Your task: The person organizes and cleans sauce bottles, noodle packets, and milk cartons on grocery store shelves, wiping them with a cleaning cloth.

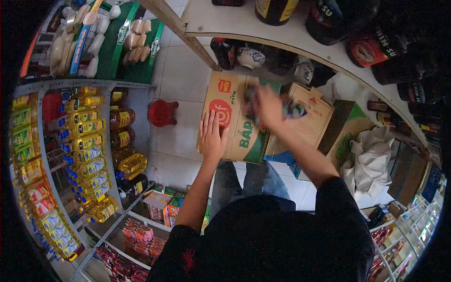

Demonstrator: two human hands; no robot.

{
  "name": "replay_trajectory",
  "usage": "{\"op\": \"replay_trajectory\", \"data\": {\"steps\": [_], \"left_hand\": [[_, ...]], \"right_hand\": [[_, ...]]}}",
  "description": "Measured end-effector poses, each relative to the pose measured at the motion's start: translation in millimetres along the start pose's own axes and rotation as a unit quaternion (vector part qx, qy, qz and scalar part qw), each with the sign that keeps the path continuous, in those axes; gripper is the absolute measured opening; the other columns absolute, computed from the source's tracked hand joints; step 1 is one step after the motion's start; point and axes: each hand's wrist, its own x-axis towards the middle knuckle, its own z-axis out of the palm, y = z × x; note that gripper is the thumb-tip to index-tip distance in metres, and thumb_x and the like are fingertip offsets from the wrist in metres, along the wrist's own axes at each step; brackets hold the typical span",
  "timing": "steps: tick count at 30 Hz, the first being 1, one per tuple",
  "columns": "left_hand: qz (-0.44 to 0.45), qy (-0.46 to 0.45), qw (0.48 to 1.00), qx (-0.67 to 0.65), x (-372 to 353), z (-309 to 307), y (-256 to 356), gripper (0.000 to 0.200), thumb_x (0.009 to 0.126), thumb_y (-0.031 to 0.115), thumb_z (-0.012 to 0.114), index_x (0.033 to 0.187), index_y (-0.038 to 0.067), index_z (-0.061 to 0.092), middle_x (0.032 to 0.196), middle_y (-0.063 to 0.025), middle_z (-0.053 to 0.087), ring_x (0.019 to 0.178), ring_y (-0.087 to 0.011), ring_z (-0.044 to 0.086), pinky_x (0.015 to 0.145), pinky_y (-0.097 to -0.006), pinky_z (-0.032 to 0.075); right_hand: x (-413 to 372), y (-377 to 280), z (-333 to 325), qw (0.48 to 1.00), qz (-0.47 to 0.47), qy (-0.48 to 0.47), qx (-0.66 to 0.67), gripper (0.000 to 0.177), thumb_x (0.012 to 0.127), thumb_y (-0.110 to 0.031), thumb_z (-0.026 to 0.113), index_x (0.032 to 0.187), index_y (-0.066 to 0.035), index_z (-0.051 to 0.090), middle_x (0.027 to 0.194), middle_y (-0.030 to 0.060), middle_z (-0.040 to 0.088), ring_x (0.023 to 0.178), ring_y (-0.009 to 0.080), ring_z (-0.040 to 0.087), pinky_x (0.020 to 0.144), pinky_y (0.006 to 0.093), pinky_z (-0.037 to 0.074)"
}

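A brown cardboard box (237, 136) with red and green print stands in front of me. My left hand (213, 137) lies on its left part, over the red round logo, fingers stretched out and holding nothing. Over the box's right part is my right hand (270, 110), blurred by motion. Its fingers are closed round a dark, multicoloured cloth (293, 109), which bunches at both sides of the hand. Just right of the box sits a second carton (307, 117) with a red arrow.
Oil bottles (94, 155) fill a shelf at left, near a red stool (162, 113). Above right, a white shelf (225, 21) holds dark bottles. A green-and-brown carton (350, 127) and a crumpled white sack (371, 162) stand at right. Patterned bowls (251, 58) sit behind the box.
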Motion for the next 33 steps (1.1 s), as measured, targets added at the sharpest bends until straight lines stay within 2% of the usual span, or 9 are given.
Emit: {"op": "replay_trajectory", "data": {"steps": [4, 5, 7, 15, 17, 19, 23, 27, 33], "left_hand": [[0.014, 0.007, 1.000, 0.018, 0, 1, -3, 0.054, 0.081, 0.026, 0.051, 0.129, 0.006, 0.035, 0.136, -0.0090, 0.032, 0.127, -0.0262, 0.026, 0.105, -0.0413, 0.017], [0.021, 0.012, 0.999, -0.023, 0, -1, -3, 0.053, 0.081, 0.025, 0.051, 0.128, 0.006, 0.036, 0.135, -0.0095, 0.033, 0.127, -0.0272, 0.026, 0.105, -0.0422, 0.017], [0.030, 0.013, 0.998, -0.062, 0, -3, -4, 0.052, 0.081, 0.024, 0.051, 0.126, 0.005, 0.037, 0.135, -0.0101, 0.034, 0.127, -0.0282, 0.026, 0.104, -0.0430, 0.017], [0.029, 0.018, 0.999, -0.038, 0, -1, -2, 0.046, 0.079, 0.023, 0.053, 0.119, 0.004, 0.044, 0.133, -0.0110, 0.036, 0.127, -0.0294, 0.026, 0.104, -0.0439, 0.017], [0.028, 0.016, 0.999, -0.029, 0, 1, -2, 0.046, 0.079, 0.023, 0.053, 0.119, 0.004, 0.044, 0.133, -0.0107, 0.036, 0.126, -0.0292, 0.027, 0.104, -0.0437, 0.017], [0.021, 0.018, 0.999, -0.044, 0, -1, -1, 0.045, 0.079, 0.022, 0.053, 0.119, 0.004, 0.044, 0.133, -0.0105, 0.036, 0.126, -0.0290, 0.027, 0.104, -0.0438, 0.018], [0.040, 0.035, 0.998, -0.044, -1, 0, -5, 0.044, 0.079, 0.021, 0.052, 0.119, 0.005, 0.044, 0.133, -0.0102, 0.037, 0.126, -0.0288, 0.028, 0.103, -0.0437, 0.018], [0.041, 0.024, 0.997, -0.062, -1, -1, -7, 0.044, 0.078, 0.020, 0.053, 0.119, 0.005, 0.044, 0.133, -0.0104, 0.036, 0.126, -0.0289, 0.027, 0.103, -0.0435, 0.019], [0.040, 0.020, 0.996, -0.078, -1, 0, -7, 0.046, 0.077, 0.021, 0.055, 0.119, 0.005, 0.044, 0.134, -0.0108, 0.035, 0.127, -0.0298, 0.026, 0.104, -0.0452, 0.017]], "right_hand": [[-90, -47, 14, 0.972, -0.154, -0.163, 0.068, 0.030, 0.071, -0.012, 0.053, 0.100, -0.006, 0.050, 0.089, 0.0126, 0.049, 0.082, 0.0270, 0.055, 0.063, 0.0358, 0.049], [-95, -50, 11, 0.965, -0.229, -0.097, 0.082, 0.036, 0.072, -0.014, 0.053, 0.106, -0.008, 0.049, 0.087, 0.0119, 0.048, 0.083, 0.0271, 0.054, 0.062, 0.0351, 0.049], [-88, -37, 7, 0.959, -0.230, -0.140, 0.082, 0.038, 0.072, -0.016, 0.054, 0.109, -0.008, 0.048, 0.091, 0.0118, 0.049, 0.084, 0.0276, 0.054, 0.064, 0.0366, 0.049], [18, 18, -7, 0.994, 0.006, 0.059, 0.092, 0.030, 0.073, -0.018, 0.058, 0.099, -0.005, 0.051, 0.090, 0.0166, 0.051, 0.078, 0.0343, 0.054, 0.066, 0.0419, 0.045], [9, 10, 3, 0.994, 0.017, 0.080, 0.071, 0.030, 0.073, -0.017, 0.057, 0.100, -0.004, 0.050, 0.092, 0.0166, 0.050, 0.078, 0.0342, 0.055, 0.067, 0.0416, 0.046], [-24, -12, 16, 0.999, 0.013, -0.027, 0.042, 0.032, 0.074, -0.019, 0.059, 0.102, -0.004, 0.050, 0.090, 0.0161, 0.050, 0.078, 0.0334, 0.055, 0.064, 0.0400, 0.046], [-90, -56, 21, 0.991, -0.098, -0.056, 0.066, 0.033, 0.074, -0.018, 0.057, 0.103, -0.006, 0.049, 0.089, 0.0139, 0.049, 0.078, 0.0311, 0.057, 0.061, 0.0385, 0.048], [-55, -37, 14, 0.989, -0.091, -0.081, 0.078, 0.032, 0.076, -0.018, 0.055, 0.104, -0.005, 0.048, 0.091, 0.0161, 0.051, 0.074, 0.0328, 0.057, 0.057, 0.0394, 0.048], [51, 18, -4, 0.995, 0.057, 0.083, -0.029, 0.021, 0.077, -0.016, 0.053, 0.093, -0.004, 0.048, 0.089, 0.0155, 0.052, 0.073, 0.0312, 0.058, 0.058, 0.0394, 0.048]]}}
